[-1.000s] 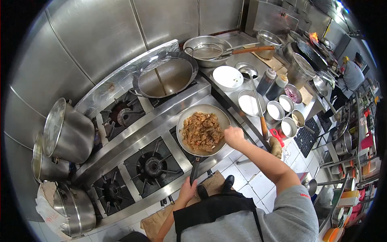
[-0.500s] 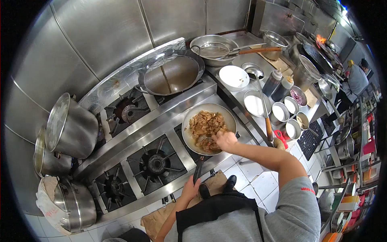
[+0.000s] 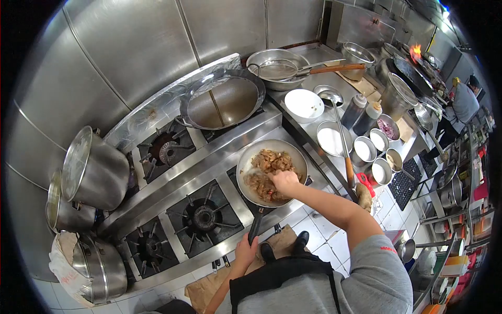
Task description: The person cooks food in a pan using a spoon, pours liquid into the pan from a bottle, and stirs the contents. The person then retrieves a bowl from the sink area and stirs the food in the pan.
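Note:
My left hand (image 3: 245,251) is wrapped round the black handle of a frying pan (image 3: 294,153), which sits on the stove's right front burner. Brown cooked food in strips, perhaps meat (image 3: 268,158), lies in the pan in two patches with pale pan surface showing between them. Over the food, near the pan's right side, is my right hand (image 3: 286,183), fingers curled and closed. Something pale reaches from its fingers into the food, but I cannot make out what it is.
Behind stands a wok (image 3: 219,102) of brownish liquid. Large pots (image 3: 97,170) line the left. On the right counter are a white bowl (image 3: 304,104), a ladle (image 3: 342,138), squeeze bottles (image 3: 366,119) and several small containers (image 3: 364,150). A person (image 3: 463,102) works far right, near flames.
My right hand has shifted slightly left within the pan. The food has been pushed about and now lies in two patches. My left hand keeps its hold on the handle.

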Demonstrator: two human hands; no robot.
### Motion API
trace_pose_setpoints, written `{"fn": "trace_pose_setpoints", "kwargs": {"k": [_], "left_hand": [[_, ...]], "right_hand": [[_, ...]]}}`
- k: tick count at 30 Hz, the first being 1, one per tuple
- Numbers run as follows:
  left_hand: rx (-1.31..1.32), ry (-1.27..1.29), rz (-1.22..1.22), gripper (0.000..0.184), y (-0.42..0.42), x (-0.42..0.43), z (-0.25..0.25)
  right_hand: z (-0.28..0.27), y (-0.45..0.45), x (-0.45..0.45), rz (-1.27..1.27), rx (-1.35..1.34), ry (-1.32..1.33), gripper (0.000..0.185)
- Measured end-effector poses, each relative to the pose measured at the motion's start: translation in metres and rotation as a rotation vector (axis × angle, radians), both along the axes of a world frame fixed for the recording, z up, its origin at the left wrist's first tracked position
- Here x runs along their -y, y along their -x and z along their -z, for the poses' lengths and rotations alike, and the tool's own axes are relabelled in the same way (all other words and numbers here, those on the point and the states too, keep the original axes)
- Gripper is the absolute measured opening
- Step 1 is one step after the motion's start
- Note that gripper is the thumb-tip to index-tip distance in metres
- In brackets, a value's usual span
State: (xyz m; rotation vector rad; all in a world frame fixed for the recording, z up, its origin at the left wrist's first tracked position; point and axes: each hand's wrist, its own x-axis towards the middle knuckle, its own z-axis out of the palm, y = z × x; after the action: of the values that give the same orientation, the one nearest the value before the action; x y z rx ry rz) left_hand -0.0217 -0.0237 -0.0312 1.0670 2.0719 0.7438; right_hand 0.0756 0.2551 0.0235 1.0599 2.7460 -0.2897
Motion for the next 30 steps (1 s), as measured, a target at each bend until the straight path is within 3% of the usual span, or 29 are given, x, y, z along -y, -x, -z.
{"fn": "trace_pose_setpoints", "kwargs": {"k": [5, 6, 11, 14, 17, 22, 27, 30], "left_hand": [[0.010, 0.021, -0.029, 0.041, -0.004, 0.000, -0.003], [0.028, 0.034, -0.029, 0.041, -0.003, 0.000, 0.000], [0.013, 0.030, -0.020, 0.040, -0.001, 0.000, -0.001], [-0.007, 0.026, -0.017, 0.040, -0.001, 0.002, 0.000], [-0.002, 0.024, -0.028, 0.041, -0.001, 0.005, -0.006], [0.008, -0.011, -0.031, 0.041, -0.001, 0.010, -0.011], [-0.045, 0.001, -0.034, 0.040, -0.003, 0.009, -0.012], [-0.035, 0.018, -0.039, 0.039, -0.004, 0.009, -0.013]], "right_hand": [[-0.037, -0.005, -0.026, 0.084, 0.031, -0.011, 0.023], [-0.060, -0.004, -0.029, 0.132, -0.109, -0.043, 0.023], [-0.022, 0.013, -0.054, 0.354, -0.102, 0.034, 0.022], [-0.003, 0.023, -0.019, 0.232, -0.137, 0.036, 0.023], [-0.030, 0.028, -0.010, 0.152, -0.103, 0.061, 0.022], [-0.023, 0.044, 0.009, 0.054, -0.067, 0.040, 0.020], [-0.003, -0.003, 0.048, -0.113, -0.103, -0.010, 0.022], [-0.028, -0.031, 0.039, -0.036, -0.083, -0.008, 0.023]]}}
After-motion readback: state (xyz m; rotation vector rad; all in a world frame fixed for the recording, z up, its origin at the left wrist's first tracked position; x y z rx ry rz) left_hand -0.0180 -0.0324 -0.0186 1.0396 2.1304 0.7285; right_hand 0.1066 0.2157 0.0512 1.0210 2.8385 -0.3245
